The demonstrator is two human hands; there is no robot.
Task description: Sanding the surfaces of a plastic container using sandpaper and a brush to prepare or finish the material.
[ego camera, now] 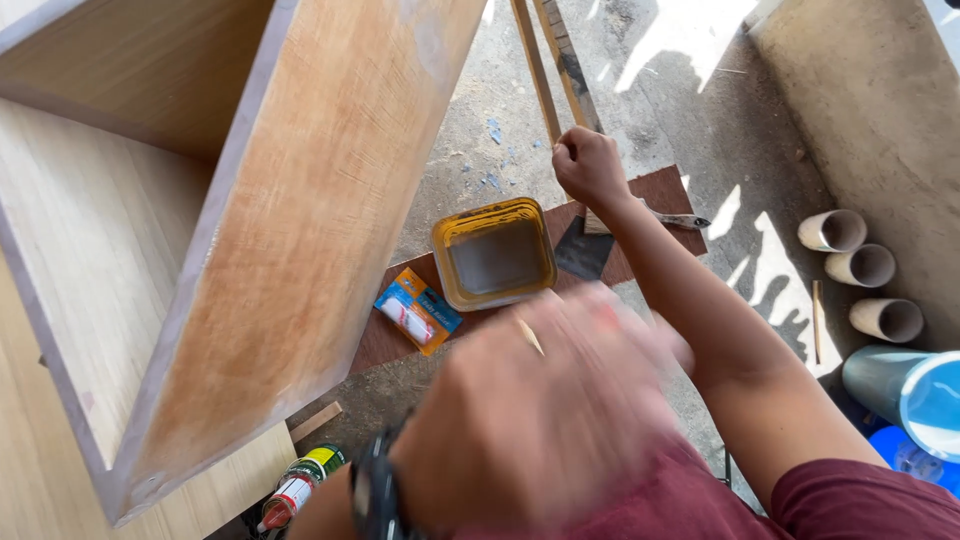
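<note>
Right hand [590, 165] fisted around a brush [585, 245] just beside the glue tub [494, 252] on a board [655, 195], handy for dipping; left hand [530, 410] blurred, loosely closed, pinching a thin stick [529, 336] near the cabinet panel [300, 240].
</note>
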